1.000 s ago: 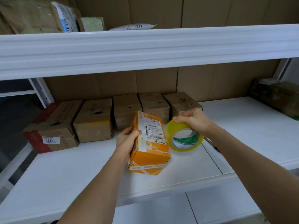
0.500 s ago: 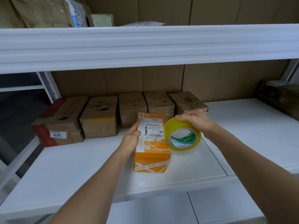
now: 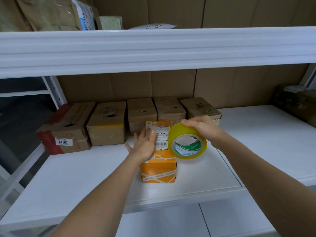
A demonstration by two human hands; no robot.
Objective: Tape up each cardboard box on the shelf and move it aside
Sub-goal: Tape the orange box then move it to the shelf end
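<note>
An orange cardboard box [image 3: 159,170] with a white shipping label on top stands flat on the white shelf [image 3: 77,178], near its middle. My left hand [image 3: 143,144] lies on the box's top with straight, spread fingers, pressing down. My right hand [image 3: 201,127] grips a yellow roll of tape [image 3: 187,142] from above and holds it just right of the box's top, touching its right edge. Several brown taped boxes [image 3: 106,124] stand in a row along the back of the shelf.
A larger brown box with red tape [image 3: 66,130] ends the row at the left. Dark boxes [image 3: 297,105] sit at the far right of the shelf. The upper shelf's white front rail [image 3: 153,48] hangs overhead, with parcels on it.
The orange box was tilted in my left hand and now stands flat. My left hand moved from its side to its top with fingers straightened. The tape roll stayed at the box's right.
</note>
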